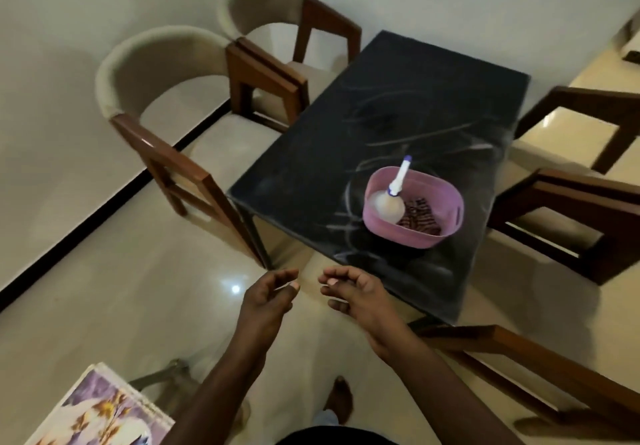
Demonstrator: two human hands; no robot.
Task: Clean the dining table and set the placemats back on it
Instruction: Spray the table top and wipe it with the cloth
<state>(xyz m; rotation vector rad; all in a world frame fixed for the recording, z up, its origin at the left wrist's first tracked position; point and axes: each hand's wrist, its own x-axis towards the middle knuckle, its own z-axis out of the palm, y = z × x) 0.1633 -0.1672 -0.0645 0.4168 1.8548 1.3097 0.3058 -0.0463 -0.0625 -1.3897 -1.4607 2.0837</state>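
Note:
The dark dining table (363,126) stands ahead of me, its top streaked with pale marks. On its near right part sits a pink plastic basket (446,190) holding a white spray bottle (389,204) with a blue-tipped nozzle and a brown striped cloth (420,217). A stack of flowered placemats (104,413) lies at the bottom left. My left hand (270,297) and my right hand (353,294) hover in front of the table's near corner, fingers loosely curled, holding nothing.
Two cream-backed wooden chairs (162,105) stand along the table's left side by the wall. Wooden chairs (568,202) stand on the right and another chair (519,358) at the near end. The glossy tiled floor (114,306) lies open to the left.

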